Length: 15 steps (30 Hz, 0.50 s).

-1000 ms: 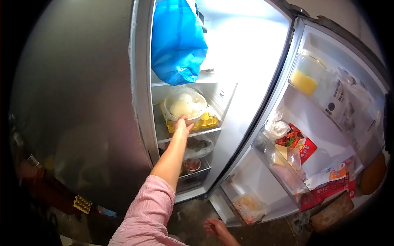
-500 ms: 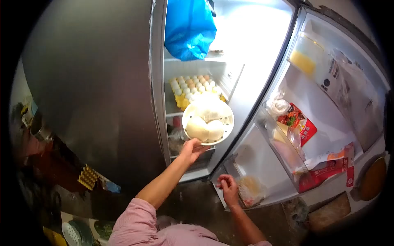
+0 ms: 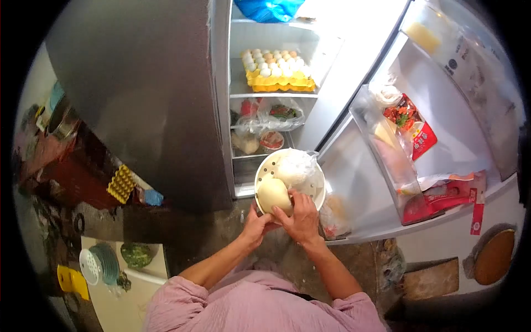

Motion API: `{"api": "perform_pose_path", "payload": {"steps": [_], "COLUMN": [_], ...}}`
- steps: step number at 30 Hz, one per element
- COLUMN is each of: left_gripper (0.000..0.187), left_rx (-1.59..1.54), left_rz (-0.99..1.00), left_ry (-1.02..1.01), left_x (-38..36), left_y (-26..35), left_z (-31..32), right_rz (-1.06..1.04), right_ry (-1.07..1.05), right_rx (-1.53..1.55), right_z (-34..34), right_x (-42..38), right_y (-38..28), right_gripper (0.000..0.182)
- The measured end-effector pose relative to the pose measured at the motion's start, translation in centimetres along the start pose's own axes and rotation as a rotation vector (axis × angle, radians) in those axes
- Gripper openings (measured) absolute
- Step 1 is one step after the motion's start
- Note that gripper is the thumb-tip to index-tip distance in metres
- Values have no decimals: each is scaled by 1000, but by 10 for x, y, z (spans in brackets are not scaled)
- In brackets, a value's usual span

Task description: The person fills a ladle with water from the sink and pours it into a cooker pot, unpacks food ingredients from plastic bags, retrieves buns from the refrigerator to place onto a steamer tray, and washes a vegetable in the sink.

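A white colander [image 3: 318,191] with holes in its side and floor is in front of me, outside the open fridge. My left hand [image 3: 258,226] grips its near rim from the left. Inside lies a smooth, pale yellow bun-like lump [image 3: 273,196], whose exact kind I cannot make out. My right hand [image 3: 301,220] reaches over the near right rim, fingers curled inside and thumb against the lump. Those fingers hide part of the colander's contents. Behind the lump is a knotted clear plastic bag [image 3: 296,167] with something white in it.
The fridge holds a yellow tray [image 3: 282,84] of eggs, a blue bag [image 3: 269,10] above and bagged food [image 3: 282,113] below. Its open door [image 3: 354,182] on the right carries packets. At lower left, a table [image 3: 105,304] bears a green melon-like thing [image 3: 137,254].
The colander has come down and back toward me, away from the egg tray. My right hand has moved from beside the door into the colander. The view has tilted downward.
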<state>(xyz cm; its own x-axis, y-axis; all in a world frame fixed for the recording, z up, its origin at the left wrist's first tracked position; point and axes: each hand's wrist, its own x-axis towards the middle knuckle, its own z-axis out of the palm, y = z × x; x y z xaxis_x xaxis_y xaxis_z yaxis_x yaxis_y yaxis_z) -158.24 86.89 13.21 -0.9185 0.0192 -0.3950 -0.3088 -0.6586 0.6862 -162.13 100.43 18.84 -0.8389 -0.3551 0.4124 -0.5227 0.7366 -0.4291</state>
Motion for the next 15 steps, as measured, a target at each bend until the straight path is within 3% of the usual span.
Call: {"api": "perform_pose_path", "payload": {"steps": [3,6,12,15], "left_gripper": [68,70,66,68], "left_rx": [-18,18,-53,-140], "left_rz": [19,46,62,35], "left_ry": [53,156,273,240], "left_x": [-17,-33,-62,-77], "left_y": [-21,-35,-57,-52], "left_z": [-12,-24,-47,-58], "right_rz": [192,124,245,-21], "right_ry": [-132,-154,-486,-253], "right_rx": [292,312,600,309], "right_z": [15,34,16,9], "right_x": [-18,-34,-44,-47], "right_y": [10,20,10,20], "right_gripper": [57,50,44,45]}}
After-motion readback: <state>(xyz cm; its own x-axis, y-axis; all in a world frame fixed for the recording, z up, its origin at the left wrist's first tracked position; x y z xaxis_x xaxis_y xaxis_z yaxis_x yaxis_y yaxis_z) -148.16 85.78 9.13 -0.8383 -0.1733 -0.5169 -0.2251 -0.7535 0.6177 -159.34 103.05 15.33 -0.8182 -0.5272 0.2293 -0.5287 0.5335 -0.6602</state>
